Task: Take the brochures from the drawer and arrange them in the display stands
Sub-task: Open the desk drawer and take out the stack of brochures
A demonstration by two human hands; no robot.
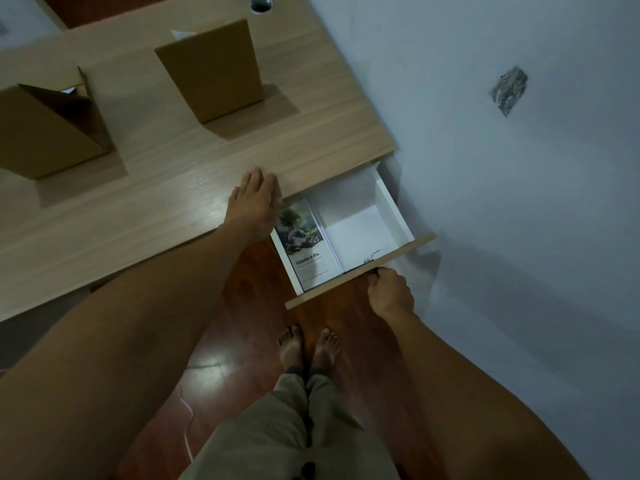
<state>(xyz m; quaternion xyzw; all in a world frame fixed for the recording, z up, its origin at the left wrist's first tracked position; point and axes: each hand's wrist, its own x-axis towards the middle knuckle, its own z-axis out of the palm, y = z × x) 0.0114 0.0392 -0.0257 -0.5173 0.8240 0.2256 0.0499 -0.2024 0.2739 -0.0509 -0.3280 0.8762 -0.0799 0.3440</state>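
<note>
A white drawer (pixel 393 209) stands pulled out from under the wooden desk (pixel 145 209). A stack of brochures (pixel 306 244) with a tree picture and dark lettering lies along the drawer's left side. My right hand (pixel 389 292) is closed on the drawer's handle at the wooden front panel (pixel 408 252). My left hand (pixel 254 199) rests flat on the desk edge, just left of the drawer, holding nothing. Two brown cardboard display stands (pixel 214 71) (pixel 45 129) sit on the desk; a white sheet shows at the top of each.
A pale wall (pixel 519 168) runs close along the drawer's right side. Red-brown floor (pixel 242 341) lies below, with my bare feet (pixel 308 348) under the drawer front. A round cable hole (pixel 261 2) is at the desk's far edge.
</note>
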